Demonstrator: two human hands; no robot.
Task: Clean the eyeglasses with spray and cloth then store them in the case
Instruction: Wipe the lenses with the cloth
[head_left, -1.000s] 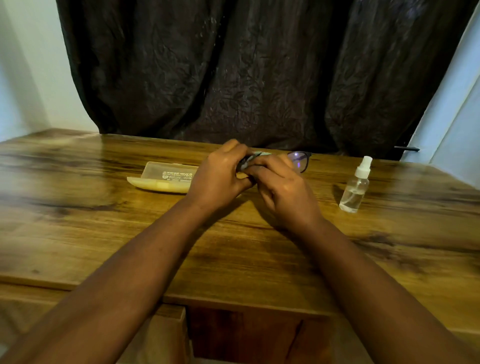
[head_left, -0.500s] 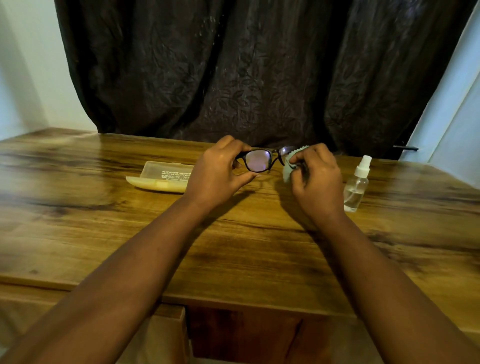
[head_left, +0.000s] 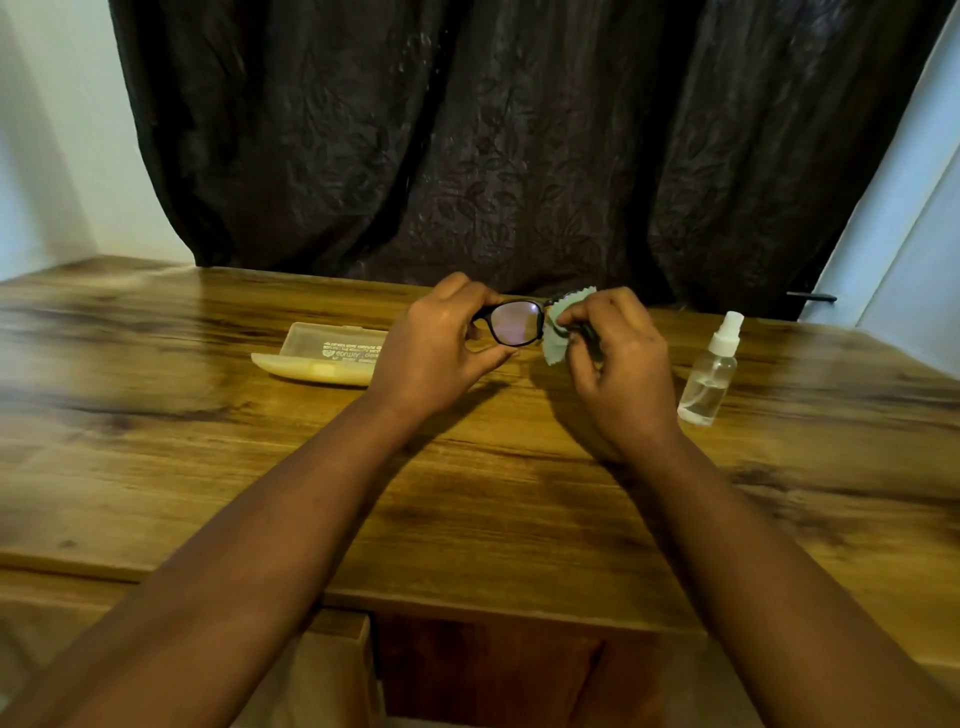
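Observation:
Black-framed eyeglasses (head_left: 513, 323) are held up above the wooden table (head_left: 467, 493), lenses facing me. My left hand (head_left: 436, 348) grips their left end between fingers and thumb. My right hand (head_left: 618, 364) pinches a pale green cloth (head_left: 557, 338) around the right lens, which the cloth and fingers hide. An open, translucent yellowish glasses case (head_left: 322, 358) lies on the table to the left of my hands. A small clear spray bottle (head_left: 710, 371) with a white nozzle stands upright to the right.
A dark curtain (head_left: 519, 145) hangs behind the table's far edge. Pale walls show at both sides. The table's near edge runs below my forearms, with a dark opening underneath.
My hands have drawn apart and the glasses turned to face me. The right hand shifted with the cloth from the middle of the frame to the right lens.

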